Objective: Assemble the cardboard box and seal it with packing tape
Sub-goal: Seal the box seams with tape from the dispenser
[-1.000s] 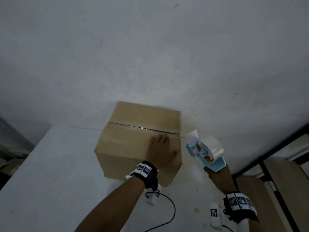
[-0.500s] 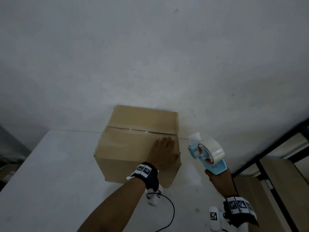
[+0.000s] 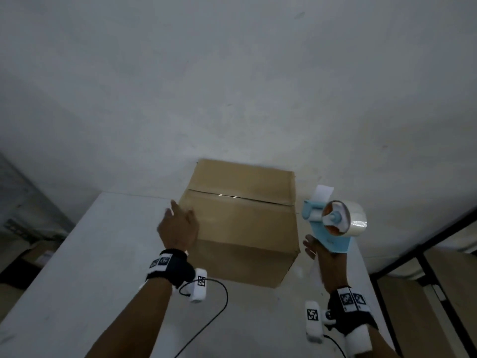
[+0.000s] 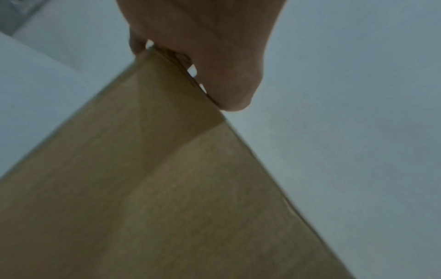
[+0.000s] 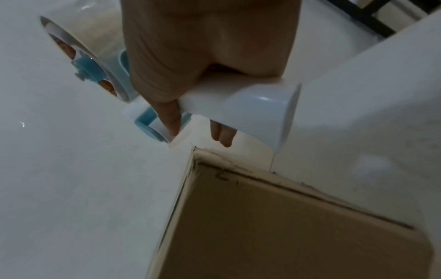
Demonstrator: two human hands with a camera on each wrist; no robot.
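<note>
The brown cardboard box (image 3: 242,223) stands with flaps down on the white table (image 3: 90,267), and a seam crosses its top. My left hand (image 3: 178,226) is at the box's upper left edge, fingers straight alongside it. In the left wrist view the thumb (image 4: 226,85) lies along the top edge of the box (image 4: 143,188). To the right of the box, my right hand (image 3: 322,254) grips the white handle (image 5: 238,105) of the blue tape dispenser (image 3: 333,223). The dispenser is held in the air with its clear roll (image 5: 81,47) up and a loose tape end (image 3: 321,193) sticking out.
A white wall rises right behind the table. Black cables (image 3: 219,306) trail from my wrist units over the near table surface. The table's right edge borders a dark metal frame (image 3: 413,254) and wooden panels (image 3: 451,293). Clutter lies on the floor at the left (image 3: 25,241).
My left hand has slid from the right part of the box's top to its left edge. The dispenser has stayed in my right hand, to the right of the box.
</note>
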